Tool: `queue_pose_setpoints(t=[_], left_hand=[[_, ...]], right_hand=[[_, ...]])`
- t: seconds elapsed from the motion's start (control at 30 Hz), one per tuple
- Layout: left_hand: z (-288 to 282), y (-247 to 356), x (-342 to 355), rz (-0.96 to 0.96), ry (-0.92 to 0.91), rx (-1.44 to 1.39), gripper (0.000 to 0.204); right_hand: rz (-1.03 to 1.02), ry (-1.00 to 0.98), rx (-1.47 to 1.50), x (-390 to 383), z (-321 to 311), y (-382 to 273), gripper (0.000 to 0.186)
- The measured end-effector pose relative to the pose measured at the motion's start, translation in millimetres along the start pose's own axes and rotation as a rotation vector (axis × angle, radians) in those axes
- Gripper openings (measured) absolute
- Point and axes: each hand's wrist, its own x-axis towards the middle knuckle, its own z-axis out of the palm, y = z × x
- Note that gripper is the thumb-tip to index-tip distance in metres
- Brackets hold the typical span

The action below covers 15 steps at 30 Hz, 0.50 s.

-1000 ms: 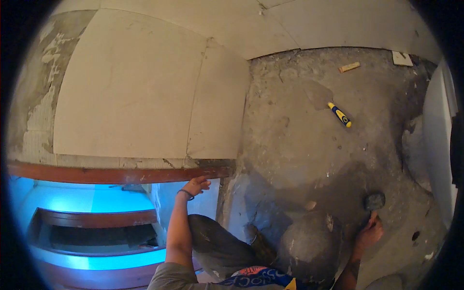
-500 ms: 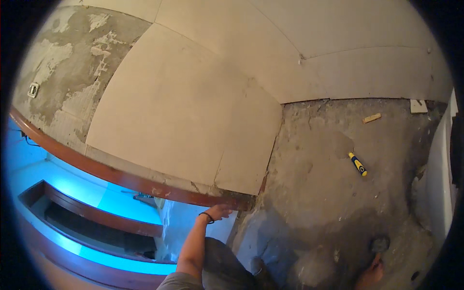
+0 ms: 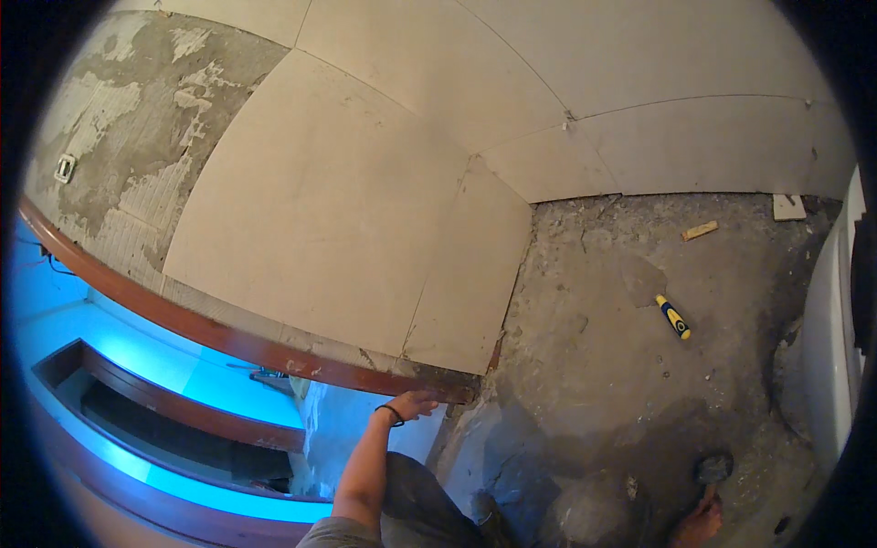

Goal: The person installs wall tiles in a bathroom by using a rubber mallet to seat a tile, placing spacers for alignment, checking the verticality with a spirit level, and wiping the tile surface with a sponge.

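My left hand [image 3: 413,405], a dark band at its wrist, is open with its fingers stretched out beside the end of the red-brown wooden sill [image 3: 461,392]. It holds nothing; whether the fingertips touch the wood I cannot tell. At the lower right, my right hand [image 3: 702,524] is closed round the handle of a mallet with a dark head [image 3: 713,468], low over the concrete floor. Ahead of the mallet lies a trowel with a yellow and blue handle [image 3: 673,318], its grey blade blending into the floor.
Large beige tiles [image 3: 320,201] cover the walls, and bare plaster [image 3: 100,119] shows at the far left. A yellowish wooden block [image 3: 700,231] and a pale tile piece [image 3: 787,207] lie by the far wall. A white curved fixture [image 3: 831,356] stands right. A dark wooden box [image 3: 183,393] sits lower left.
The view has shifted slightly. The mallet has moved a little in my right hand's grip, its head now slightly lower and farther left. My left hand stays beside the sill end.
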Motion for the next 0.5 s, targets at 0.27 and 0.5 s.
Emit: queue_pose_setpoints(t=[0.27, 0.5], left_hand=[[-4.2, -7.7, 1.1, 0.054, -0.004, -0.072, 0.053], [-57.3, -11.1, -59.0, 0.58, 0.574, -0.354, 0.021]], right_hand=[[-0.011, -0.058, 0.084, 2.7, 50.6, 50.2, 0.033], [-0.355, 0.488, -0.037, -8.3, 95.0, 83.2, 0.025]])
